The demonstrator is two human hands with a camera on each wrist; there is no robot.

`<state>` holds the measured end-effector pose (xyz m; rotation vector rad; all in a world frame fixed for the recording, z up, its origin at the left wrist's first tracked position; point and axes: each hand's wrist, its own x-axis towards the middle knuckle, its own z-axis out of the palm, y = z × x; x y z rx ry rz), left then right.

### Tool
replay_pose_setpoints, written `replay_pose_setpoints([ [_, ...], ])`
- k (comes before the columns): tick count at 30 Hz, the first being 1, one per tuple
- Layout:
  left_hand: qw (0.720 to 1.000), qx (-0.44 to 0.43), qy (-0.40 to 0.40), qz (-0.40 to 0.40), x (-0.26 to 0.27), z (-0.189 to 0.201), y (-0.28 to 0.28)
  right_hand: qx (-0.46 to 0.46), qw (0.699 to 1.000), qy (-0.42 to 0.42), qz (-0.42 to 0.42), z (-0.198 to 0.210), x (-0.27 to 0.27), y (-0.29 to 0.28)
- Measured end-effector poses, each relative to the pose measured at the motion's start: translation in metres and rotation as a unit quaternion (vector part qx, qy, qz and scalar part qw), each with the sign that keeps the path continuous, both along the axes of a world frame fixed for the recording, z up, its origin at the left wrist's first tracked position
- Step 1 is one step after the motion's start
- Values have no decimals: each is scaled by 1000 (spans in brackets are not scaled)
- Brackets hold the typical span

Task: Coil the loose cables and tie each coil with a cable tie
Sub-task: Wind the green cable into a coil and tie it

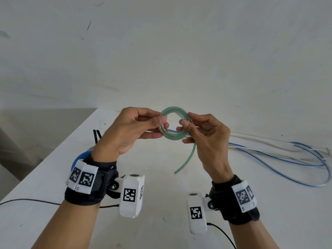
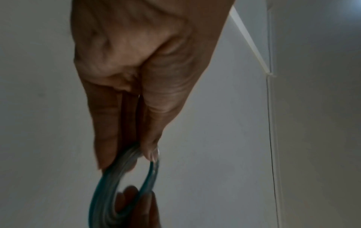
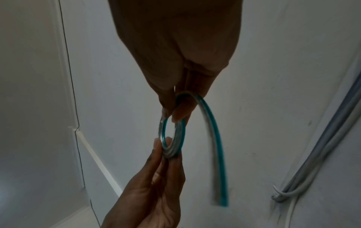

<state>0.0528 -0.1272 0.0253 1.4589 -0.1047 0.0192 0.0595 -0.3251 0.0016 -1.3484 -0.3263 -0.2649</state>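
Observation:
A green and clear cable coil [image 1: 173,135] is held up over the white table [image 1: 161,177]. My left hand [image 1: 133,130] pinches the coil's left side between thumb and fingers. My right hand [image 1: 203,133] pinches its right side, and a loose green tail [image 1: 186,162] hangs down from there. The left wrist view shows my left hand [image 2: 136,108] gripping the blurred coil [image 2: 109,192]. Seen from the right wrist, my right hand [image 3: 175,69] holds the coil [image 3: 173,138] at the top, with the left hand's fingers [image 3: 156,177] at its bottom and the tail [image 3: 215,146] curving down.
Loose blue and white cables [image 1: 278,155] lie on the table at the right. A blue coil [image 1: 79,159] sits behind my left wrist, with black cable ties [image 1: 97,136] near it. A thin black wire [image 1: 30,201] crosses the table's front left.

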Motion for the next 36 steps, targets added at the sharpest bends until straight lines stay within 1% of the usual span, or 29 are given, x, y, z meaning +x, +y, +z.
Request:
replay_pose_setpoints([
  [3, 996, 86, -12, -33, 0, -1, 4, -59, 997, -3, 52, 1, 4, -11],
  [6, 978, 194, -18, -79, -1, -3, 1, -165, 981, 3, 99, 1, 4, -18],
  [8, 965, 246, -11, -91, -1, -6, 0, -218, 970, 0, 107, -1, 4, -18],
  [10, 960, 267, -4, -84, 0, -7, 1, -235, 966, -9, 106, -3, 4, -17],
  [14, 965, 258, 5, -49, 1, -9, 3, -235, 967, -18, 100, -2, 4, -14],
  [18, 974, 224, -4, -17, 2, -9, 6, -200, 975, -8, 100, -2, 4, -13],
  [23, 990, 141, 4, -22, 2, -4, 10, -90, 993, 7, 70, -3, 1, -7],
  [25, 995, 102, 7, -16, 2, -4, 11, -75, 993, 11, 91, -4, 0, -4],
  [27, 998, 60, 11, 2, 3, -3, 13, -80, 990, 5, 118, -4, 0, -3],
  [28, 999, 46, 13, 10, 4, -2, 13, -78, 990, 4, 117, -4, 0, -2],
  [30, 999, 35, 10, 24, 4, -3, 9, -54, 995, 12, 84, -5, -1, 2],
  [33, 998, 36, 1, 43, 5, -5, 4, 10, 999, 31, 19, -7, -4, 12],
  [36, 998, 28, -7, 55, 6, -6, 3, 37, 999, 30, 6, -11, -4, 15],
])
